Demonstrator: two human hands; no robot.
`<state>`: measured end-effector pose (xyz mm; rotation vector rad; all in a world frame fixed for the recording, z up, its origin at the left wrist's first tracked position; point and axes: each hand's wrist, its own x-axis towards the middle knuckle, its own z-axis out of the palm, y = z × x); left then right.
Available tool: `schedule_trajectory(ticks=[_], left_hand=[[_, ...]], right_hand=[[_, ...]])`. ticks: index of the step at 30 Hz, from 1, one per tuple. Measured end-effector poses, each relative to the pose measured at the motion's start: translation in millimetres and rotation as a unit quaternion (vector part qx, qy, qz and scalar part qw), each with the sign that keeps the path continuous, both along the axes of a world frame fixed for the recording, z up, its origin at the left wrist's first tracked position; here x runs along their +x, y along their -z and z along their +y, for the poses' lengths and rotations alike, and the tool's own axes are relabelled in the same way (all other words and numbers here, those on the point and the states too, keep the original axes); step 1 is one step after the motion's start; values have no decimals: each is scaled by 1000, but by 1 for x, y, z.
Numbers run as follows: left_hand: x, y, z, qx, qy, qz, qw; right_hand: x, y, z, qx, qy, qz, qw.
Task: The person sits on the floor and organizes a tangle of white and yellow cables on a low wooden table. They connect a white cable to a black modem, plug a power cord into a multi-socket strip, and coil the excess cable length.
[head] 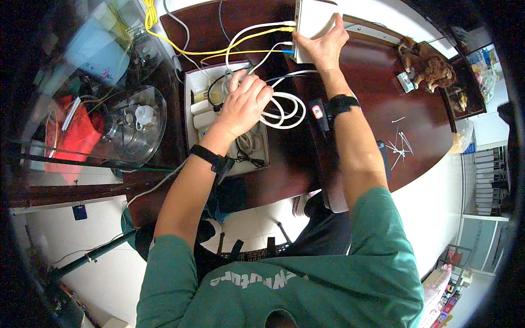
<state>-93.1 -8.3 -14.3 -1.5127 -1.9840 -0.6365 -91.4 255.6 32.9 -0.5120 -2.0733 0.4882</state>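
My right hand (326, 43) grips a white network box (315, 18) at the far edge of the dark wooden desk, thumb on its near left side. White cables, yellow cables (192, 53) and a blue plug (288, 51) run into the box's left side. Over an open carton (190, 141) hovers my left hand (246, 100), its fingers curled among cables; whether they pinch one is hidden. Inside the carton are white power adapters (204, 120) and a bundled grey cable (247, 143). Loops of thick white cable (283, 126) lie right of my left hand.
A black device with a pink label (316, 111) lies beside my right forearm. Thin white sticks (402, 145), a small box (405, 82) and a brown furry figurine (439, 71) are on the right. At left, a glass panel fronts a red bag (76, 139) and a round clear container (158, 123).
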Motion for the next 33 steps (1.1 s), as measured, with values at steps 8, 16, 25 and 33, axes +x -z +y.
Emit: schedule_trajectory(ticks=[8, 16, 25, 33], left_hand=[[-10, 9, 3, -35, -25, 24, 999], [-23, -8, 23, 30, -61, -4, 998], [-38, -10, 42, -17, -99, 41, 994], [-70, -13, 63, -61, -185, 52, 979]], right_hand=[[36, 14, -15, 21, -6, 84, 996], [46, 12, -26, -47, 28, 54, 997], [38, 17, -20, -36, 12, 64, 997], [-5, 0, -9, -90, -28, 46, 994]])
